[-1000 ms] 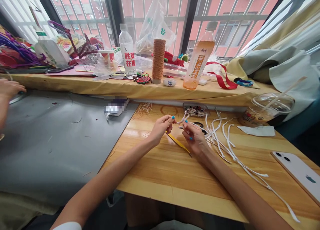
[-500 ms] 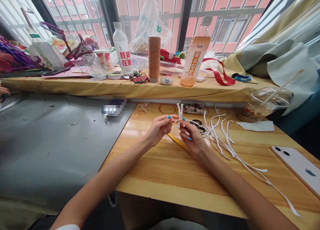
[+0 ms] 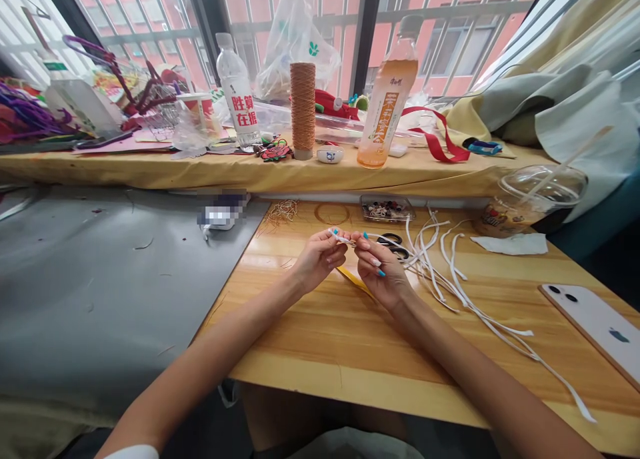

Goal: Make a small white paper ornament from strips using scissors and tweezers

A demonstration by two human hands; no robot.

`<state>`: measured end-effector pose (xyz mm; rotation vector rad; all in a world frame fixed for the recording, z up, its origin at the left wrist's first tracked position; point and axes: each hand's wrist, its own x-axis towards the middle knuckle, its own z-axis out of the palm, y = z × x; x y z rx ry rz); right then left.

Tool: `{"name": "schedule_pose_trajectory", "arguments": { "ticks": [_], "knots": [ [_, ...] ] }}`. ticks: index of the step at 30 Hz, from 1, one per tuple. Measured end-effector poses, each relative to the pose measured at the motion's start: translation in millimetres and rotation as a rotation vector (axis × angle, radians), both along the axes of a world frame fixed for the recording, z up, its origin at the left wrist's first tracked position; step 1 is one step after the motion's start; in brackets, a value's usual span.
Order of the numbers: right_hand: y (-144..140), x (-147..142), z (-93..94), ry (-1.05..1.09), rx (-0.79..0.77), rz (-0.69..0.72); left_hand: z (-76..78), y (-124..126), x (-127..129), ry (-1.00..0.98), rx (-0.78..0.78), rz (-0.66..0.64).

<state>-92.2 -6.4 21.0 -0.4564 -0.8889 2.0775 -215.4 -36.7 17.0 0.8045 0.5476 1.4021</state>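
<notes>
The left hand [image 3: 317, 259] and right hand [image 3: 377, 269] meet fingertip to fingertip over the wooden table [image 3: 350, 339], each pinching one end of a short white strip [image 3: 346, 240] between thumb and forefinger. The strip lies roughly level, its long axis running left to right between the two hands, so neither hand is nearer: each has an end, the left at the left end and the right at the right. Both hands are closed on it, the other fingers curled loosely. Just under the hands a yellow ruler [image 3: 354, 278] lies slanted on the table. To the right of the right hand, near it, are scissors [image 3: 394, 241], partly hidden, and a loose spread of more white strips [image 3: 450, 272] trailing toward the near right edge. Beyond the hands a small clear tray [image 3: 387, 209] of bits sits against the back of the table. Farther right are a plastic cup [image 3: 530, 202] with a straw, a tissue [image 3: 513, 244] and a phone [image 3: 595, 326] lying face down. On the raised yellow ledge [image 3: 250, 172] behind stand a thread spool [image 3: 303, 109], a water bottle [image 3: 237, 92] and an orange drink bottle [image 3: 387, 106]. A grey mat [image 3: 100, 279] covers the surface to the left.
</notes>
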Motion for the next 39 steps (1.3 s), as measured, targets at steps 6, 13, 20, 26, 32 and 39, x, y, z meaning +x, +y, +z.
{"name": "schedule_pose_trajectory", "arguments": {
  "ticks": [6, 13, 20, 26, 32, 39],
  "knots": [
    [6, 6, -1.2, -0.159, 0.173, 0.069, -2.6, 0, -4, 0.066, -0.014, -0.014],
    [16, 10, -7.9, -0.29, 0.334, 0.126, -10.4, 3, -10, 0.094, -0.058, -0.021],
    [16, 9, -10.8, -0.283, 0.328, 0.1, -4.8, 2, -8, 0.127, -0.153, 0.024],
    [15, 9, -14.9, -0.267, 0.311, 0.108, -3.0, -1, -7, 0.135, -0.189, 0.048],
    [17, 10, -20.2, -0.23, 0.306, 0.114, -3.7, 0, -10, 0.145, -0.168, 0.03],
    [15, 12, -18.6, -0.233, 0.313, 0.134, -7.1, -3, -8, 0.151, -0.136, -0.021]
  ]
}}
